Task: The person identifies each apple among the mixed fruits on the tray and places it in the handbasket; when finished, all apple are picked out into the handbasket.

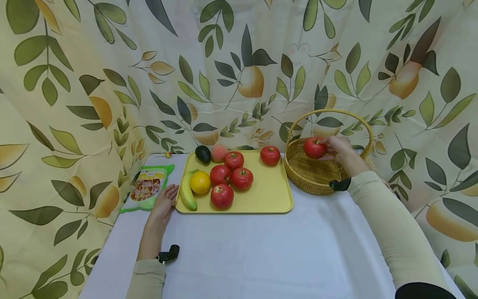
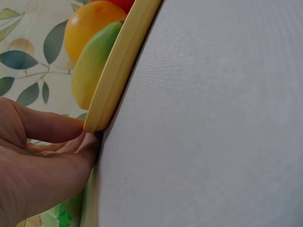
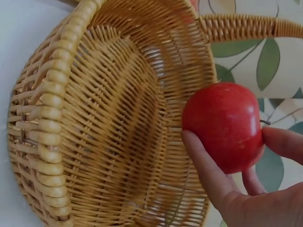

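My right hand [image 1: 341, 151] holds a red apple [image 3: 225, 125] between thumb and fingers, over the wicker basket [image 1: 306, 178]. The right wrist view shows its short stem and the woven basket inside beside it. At the left edge of the yellow tray [image 1: 269, 199], my left hand [image 1: 164, 203] lies with fingers extended, and its thumb touches the rim in the left wrist view. On the tray are several red apples [image 1: 222, 196], an orange [image 1: 200, 182], a yellow-green banana [image 1: 186, 193], a dark oval fruit [image 1: 203, 154] and a pinkish round fruit [image 1: 218, 153].
A green-edged food packet [image 1: 149, 189] lies left of the tray. The basket's tall handle [image 1: 328, 111] arches above its opening. A white cloth [image 1: 261, 253] covers the table, and a leaf-patterned curtain [image 1: 231, 112] hangs behind and at both sides.
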Action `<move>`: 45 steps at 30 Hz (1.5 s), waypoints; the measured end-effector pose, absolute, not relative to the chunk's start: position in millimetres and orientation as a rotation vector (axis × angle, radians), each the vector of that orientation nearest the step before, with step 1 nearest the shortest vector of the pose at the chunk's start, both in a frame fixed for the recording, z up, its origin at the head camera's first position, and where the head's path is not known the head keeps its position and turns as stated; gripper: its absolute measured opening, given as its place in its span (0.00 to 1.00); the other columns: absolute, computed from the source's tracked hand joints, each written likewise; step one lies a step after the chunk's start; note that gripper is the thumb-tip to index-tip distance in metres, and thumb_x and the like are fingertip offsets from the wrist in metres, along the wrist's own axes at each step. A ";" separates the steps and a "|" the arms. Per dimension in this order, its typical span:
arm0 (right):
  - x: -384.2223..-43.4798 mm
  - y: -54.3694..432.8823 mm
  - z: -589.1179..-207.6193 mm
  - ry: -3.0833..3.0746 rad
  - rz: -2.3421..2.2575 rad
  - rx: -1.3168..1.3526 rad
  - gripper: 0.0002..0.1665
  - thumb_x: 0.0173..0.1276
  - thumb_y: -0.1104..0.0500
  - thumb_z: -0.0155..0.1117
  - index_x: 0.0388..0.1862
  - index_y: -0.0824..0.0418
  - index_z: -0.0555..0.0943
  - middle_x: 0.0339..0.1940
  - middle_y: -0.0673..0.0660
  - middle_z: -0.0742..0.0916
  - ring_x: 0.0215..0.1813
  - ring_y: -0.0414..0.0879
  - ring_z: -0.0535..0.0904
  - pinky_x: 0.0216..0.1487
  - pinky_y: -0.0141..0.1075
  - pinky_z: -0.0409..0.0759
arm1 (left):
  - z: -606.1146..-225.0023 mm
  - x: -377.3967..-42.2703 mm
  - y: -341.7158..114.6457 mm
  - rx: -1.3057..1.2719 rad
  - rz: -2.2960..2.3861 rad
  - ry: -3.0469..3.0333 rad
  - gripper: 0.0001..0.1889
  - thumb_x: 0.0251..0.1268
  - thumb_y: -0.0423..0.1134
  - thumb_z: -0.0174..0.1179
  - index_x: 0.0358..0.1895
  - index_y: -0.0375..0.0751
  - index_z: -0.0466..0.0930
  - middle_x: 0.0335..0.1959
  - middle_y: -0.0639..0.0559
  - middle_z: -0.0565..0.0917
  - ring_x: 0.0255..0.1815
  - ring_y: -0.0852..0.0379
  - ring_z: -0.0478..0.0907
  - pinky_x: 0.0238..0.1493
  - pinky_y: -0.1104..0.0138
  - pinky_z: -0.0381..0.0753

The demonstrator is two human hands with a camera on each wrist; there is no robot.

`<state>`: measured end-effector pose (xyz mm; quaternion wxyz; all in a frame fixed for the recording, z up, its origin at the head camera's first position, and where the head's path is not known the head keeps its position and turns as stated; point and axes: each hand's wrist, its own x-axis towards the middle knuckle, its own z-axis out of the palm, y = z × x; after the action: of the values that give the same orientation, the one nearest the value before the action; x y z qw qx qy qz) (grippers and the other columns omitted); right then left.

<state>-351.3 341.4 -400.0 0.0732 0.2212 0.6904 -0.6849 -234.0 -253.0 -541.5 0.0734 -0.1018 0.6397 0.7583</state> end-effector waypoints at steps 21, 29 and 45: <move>-352.3 389.6 -438.8 2.015 -2.087 0.602 0.30 0.80 0.60 0.56 0.78 0.54 0.68 0.59 0.51 0.70 0.73 0.53 0.62 0.66 0.56 0.78 | -546.1 -234.8 -253.4 -0.276 2.296 1.911 0.43 0.63 0.09 0.34 0.84 0.30 0.40 0.84 0.33 0.53 0.85 0.42 0.50 0.84 0.56 0.50; -354.8 385.5 -438.3 2.041 -2.061 0.667 0.25 0.78 0.61 0.57 0.72 0.57 0.70 0.58 0.53 0.71 0.72 0.55 0.65 0.65 0.56 0.80 | -543.2 -234.3 -255.4 -0.290 2.306 1.901 0.43 0.63 0.09 0.34 0.84 0.31 0.40 0.84 0.33 0.52 0.85 0.43 0.49 0.85 0.56 0.50; -360.5 373.1 -445.5 2.157 -1.977 0.810 0.45 0.77 0.66 0.56 0.84 0.67 0.45 0.67 0.64 0.68 0.77 0.64 0.64 0.65 0.56 0.78 | -541.0 -233.2 -255.8 -0.252 2.315 1.888 0.45 0.62 0.08 0.33 0.85 0.35 0.44 0.84 0.35 0.52 0.85 0.44 0.49 0.85 0.57 0.49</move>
<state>-360.5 373.1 -445.5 0.0530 0.2664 0.7095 -0.6503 -233.2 -255.8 -541.0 0.0718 -0.0839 0.6281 0.7702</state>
